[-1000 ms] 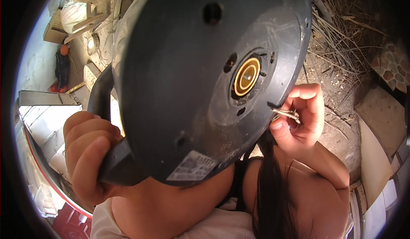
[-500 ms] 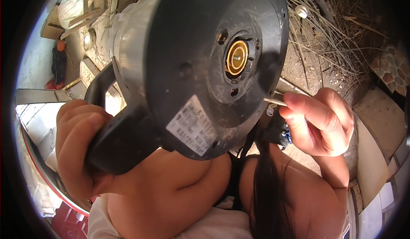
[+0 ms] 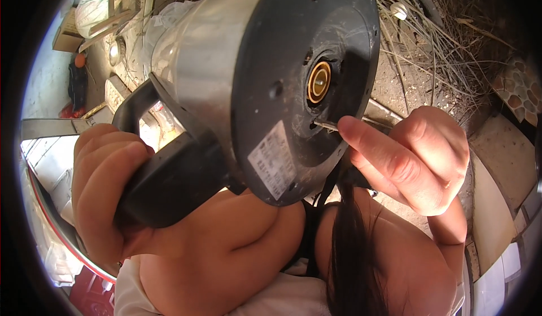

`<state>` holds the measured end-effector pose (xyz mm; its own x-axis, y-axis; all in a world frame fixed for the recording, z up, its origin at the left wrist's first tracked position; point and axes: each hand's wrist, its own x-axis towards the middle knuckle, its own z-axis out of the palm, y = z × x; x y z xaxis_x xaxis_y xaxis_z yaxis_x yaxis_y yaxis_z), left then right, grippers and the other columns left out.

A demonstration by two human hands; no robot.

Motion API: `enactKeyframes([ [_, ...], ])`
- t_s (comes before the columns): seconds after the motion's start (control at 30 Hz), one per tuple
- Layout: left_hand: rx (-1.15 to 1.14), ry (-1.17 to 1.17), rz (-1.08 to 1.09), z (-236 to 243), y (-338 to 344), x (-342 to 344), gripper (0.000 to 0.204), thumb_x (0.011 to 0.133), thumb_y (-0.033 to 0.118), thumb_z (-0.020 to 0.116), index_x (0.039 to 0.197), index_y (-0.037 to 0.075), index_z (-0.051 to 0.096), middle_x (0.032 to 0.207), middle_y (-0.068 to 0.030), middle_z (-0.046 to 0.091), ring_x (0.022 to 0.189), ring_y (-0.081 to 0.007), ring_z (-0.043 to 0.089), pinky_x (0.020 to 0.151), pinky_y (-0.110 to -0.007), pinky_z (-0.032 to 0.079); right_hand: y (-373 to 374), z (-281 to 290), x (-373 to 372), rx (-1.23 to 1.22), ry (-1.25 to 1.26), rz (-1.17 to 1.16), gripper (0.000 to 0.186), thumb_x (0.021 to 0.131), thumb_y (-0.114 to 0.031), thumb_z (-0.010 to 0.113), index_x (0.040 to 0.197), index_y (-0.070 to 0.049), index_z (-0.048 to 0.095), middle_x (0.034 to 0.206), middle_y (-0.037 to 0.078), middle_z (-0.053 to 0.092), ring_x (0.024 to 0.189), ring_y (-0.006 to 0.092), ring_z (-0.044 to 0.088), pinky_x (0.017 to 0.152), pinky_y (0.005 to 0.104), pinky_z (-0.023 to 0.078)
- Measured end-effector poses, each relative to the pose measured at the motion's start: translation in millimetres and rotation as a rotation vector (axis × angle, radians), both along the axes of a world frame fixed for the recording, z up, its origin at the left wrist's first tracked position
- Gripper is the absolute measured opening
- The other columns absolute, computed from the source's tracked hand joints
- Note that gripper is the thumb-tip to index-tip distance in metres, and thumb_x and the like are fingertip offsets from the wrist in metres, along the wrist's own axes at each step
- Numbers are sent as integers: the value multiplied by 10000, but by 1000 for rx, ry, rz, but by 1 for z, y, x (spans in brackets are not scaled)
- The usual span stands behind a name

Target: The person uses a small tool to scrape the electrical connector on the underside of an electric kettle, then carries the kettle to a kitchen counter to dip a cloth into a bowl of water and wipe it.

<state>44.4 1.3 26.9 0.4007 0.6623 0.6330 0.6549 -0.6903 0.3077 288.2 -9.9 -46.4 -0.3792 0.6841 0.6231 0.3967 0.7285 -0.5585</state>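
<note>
My left hand point(image 3: 107, 192) is wrapped round the black handle point(image 3: 169, 183) of an electric kettle point(image 3: 206, 45). The kettle is tipped over, so its round black base point(image 3: 265, 113) faces me. A brass-coloured ring connector point(image 3: 319, 83) sits in the middle of the base, with small holes around it and a white label point(image 3: 272, 161) below. Between the fingers of my right hand point(image 3: 409, 158) is a thin metal tool point(image 3: 327, 126), its kind unclear. Its tip is at the hole just below the connector; how far it goes in cannot be made out.
My bare legs point(image 3: 226, 242) are beneath the kettle, and a dark lock of hair point(image 3: 355, 248) hangs before them. Dry twigs point(image 3: 435, 45) lie on the ground at the far right. A wooden stool point(image 3: 110, 11) stands far left, and pale tiles point(image 3: 502, 186) lean at the right.
My right hand has moved left, bringing the metal tool's tip from beside the base's edge to the hole. The kettle has turned slightly and shows more of its steel side.
</note>
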Motion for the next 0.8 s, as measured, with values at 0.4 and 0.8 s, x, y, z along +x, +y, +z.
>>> enactKeyframes([
  [0.4, -113, -40, 59, -13, 0, 6, 370, 456, 14, 503, 810, -87, 546, 581, -139, 498, 500, -201, 410, 510, -299, 312, 2, -5, -1, 103, -125, 1, 278, 585, -41, 710, 860, -67, 679, 548, -45, 280, 401, 66, 266, 348, 222, 212],
  [0.8, 10, 113, -91, 9, -2, -3, 363, 465, 74, 508, 787, -88, 552, 575, -144, 507, 491, -223, 449, 495, -324, 350, 24, -1, -10, -102, 1, 186, 130, 645, -8, 642, 771, -39, 655, 508, 5, 414, 368, 101, 358, 327, 273, 239],
])
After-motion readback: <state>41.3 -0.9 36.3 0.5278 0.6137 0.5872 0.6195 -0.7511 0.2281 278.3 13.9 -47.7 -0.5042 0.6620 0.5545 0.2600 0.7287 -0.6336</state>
